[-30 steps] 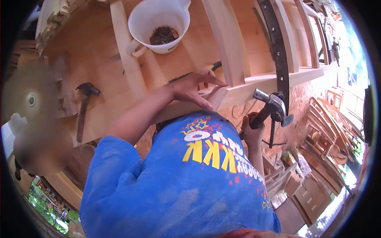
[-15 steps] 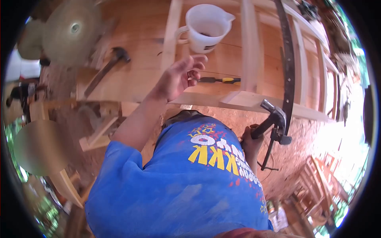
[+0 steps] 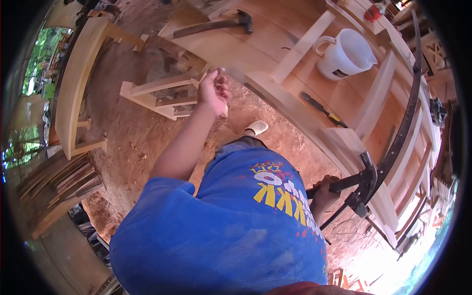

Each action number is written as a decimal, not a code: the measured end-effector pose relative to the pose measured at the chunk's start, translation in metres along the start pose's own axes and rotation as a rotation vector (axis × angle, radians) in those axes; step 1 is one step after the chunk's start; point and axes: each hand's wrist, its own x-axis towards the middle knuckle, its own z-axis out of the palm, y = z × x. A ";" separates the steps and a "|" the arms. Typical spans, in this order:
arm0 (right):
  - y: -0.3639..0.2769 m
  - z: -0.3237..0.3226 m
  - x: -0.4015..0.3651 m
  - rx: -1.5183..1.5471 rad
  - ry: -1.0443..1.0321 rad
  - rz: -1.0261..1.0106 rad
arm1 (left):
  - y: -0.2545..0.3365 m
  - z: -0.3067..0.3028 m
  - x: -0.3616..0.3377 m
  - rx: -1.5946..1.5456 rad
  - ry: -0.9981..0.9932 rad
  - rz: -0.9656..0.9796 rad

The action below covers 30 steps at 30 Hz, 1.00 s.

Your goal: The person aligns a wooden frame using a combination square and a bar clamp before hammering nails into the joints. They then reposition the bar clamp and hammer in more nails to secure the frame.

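My left hand is raised over the ground beside the workbench, its fingers curled towards the palm; anything in them is too small to make out. My right hand grips the dark handle of a hammer, whose head is beside the bench's near edge. Close by is a metal clamp on a long dark bar. On the workbench lie a second hammer and a yellow-black chisel. A white measuring jug stands between pale wooden slats.
A small wooden frame stands on the ground left of the bench. Further left are a long pale wooden piece and stacked boards. A red object is at the bench's far end. One shoe shows below.
The view has turned, so the jug and bench appear further right and more ground shows on the left. My left hand has moved away from the jug, its fingers more curled. My right hand still holds the hammer.
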 end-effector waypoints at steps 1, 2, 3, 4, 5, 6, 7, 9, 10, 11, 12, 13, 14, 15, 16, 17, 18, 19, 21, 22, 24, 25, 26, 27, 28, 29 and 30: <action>-0.001 0.001 -0.001 -0.005 -0.005 0.006 | 0.008 -0.017 0.013 -0.010 0.089 0.042; -0.005 0.001 -0.002 -0.011 -0.005 0.011 | 0.018 -0.039 0.033 0.002 0.109 0.103; -0.007 0.000 -0.003 -0.017 0.000 0.016 | 0.030 -0.063 0.055 0.016 0.125 0.160; -0.006 -0.001 -0.001 -0.022 0.003 0.029 | 0.043 -0.077 0.068 0.029 0.140 0.215; -0.004 -0.002 0.000 -0.014 0.017 0.020 | 0.057 -0.082 0.073 0.040 0.138 0.211; -0.003 -0.002 0.000 -0.006 0.032 0.010 | 0.069 -0.087 0.078 0.050 0.136 0.206; -0.002 -0.002 0.000 0.002 0.048 0.003 | 0.076 -0.092 0.084 0.062 0.134 0.200; -0.005 -0.003 -0.001 -0.030 0.062 0.006 | 0.088 -0.100 0.097 0.302 0.233 0.149; -0.006 -0.004 -0.001 -0.048 0.069 0.010 | 0.092 -0.122 0.119 0.469 0.268 0.134; -0.007 -0.005 0.000 -0.062 0.065 -0.003 | 0.092 -0.138 0.134 0.636 0.301 0.116; -0.007 -0.006 0.000 -0.074 0.060 -0.014 | 0.087 -0.147 0.138 0.932 0.331 0.264; -0.007 -0.007 0.000 -0.086 0.057 -0.025 | 0.081 -0.153 0.136 1.226 0.354 0.419; -0.008 -0.007 -0.001 -0.081 0.058 -0.022 | 0.076 -0.158 0.134 1.519 0.369 0.581; -0.008 -0.007 -0.001 -0.077 0.058 -0.019 | 0.072 -0.161 0.134 1.555 0.404 0.608; -0.009 -0.008 -0.002 -0.073 0.057 -0.016 | 0.068 -0.163 0.132 1.591 0.441 0.635; -0.011 -0.007 -0.004 -0.082 0.061 -0.005 | 0.065 -0.159 0.124 1.626 0.479 0.663; -0.013 -0.005 -0.005 -0.090 0.063 0.003 | 0.064 -0.152 0.118 1.689 0.516 0.551; -0.015 -0.003 -0.005 -0.098 0.065 0.011 | 0.068 -0.125 0.095 1.749 0.554 0.436; -0.012 -0.002 -0.006 -0.070 0.079 0.010 | 0.068 -0.111 0.077 1.853 0.573 0.312; -0.010 -0.002 -0.006 -0.051 0.088 0.007 | 0.068 -0.111 0.077 1.899 0.552 0.309; -0.002 -0.007 -0.004 -0.091 0.110 0.016 | 0.054 -0.142 0.099 1.745 0.387 0.536; 0.002 -0.005 0.000 -0.082 0.123 0.006 | 0.054 -0.141 0.099 1.715 0.357 0.594; 0.005 -0.006 0.002 -0.099 0.111 -0.025 | 0.056 -0.125 0.086 1.686 0.325 0.650; 0.013 -0.007 0.005 -0.117 0.100 -0.057 | 0.058 -0.109 0.077 1.833 0.429 0.531; 0.008 -0.004 0.002 -0.055 0.100 -0.053 | 0.061 -0.097 0.072 1.833 0.455 0.328; 0.004 -0.001 -0.001 -0.002 0.097 -0.043 | 0.058 -0.097 0.068 1.874 0.483 0.359; 0.002 0.001 0.001 0.012 0.091 -0.053 | 0.053 -0.099 0.071 1.917 0.512 0.385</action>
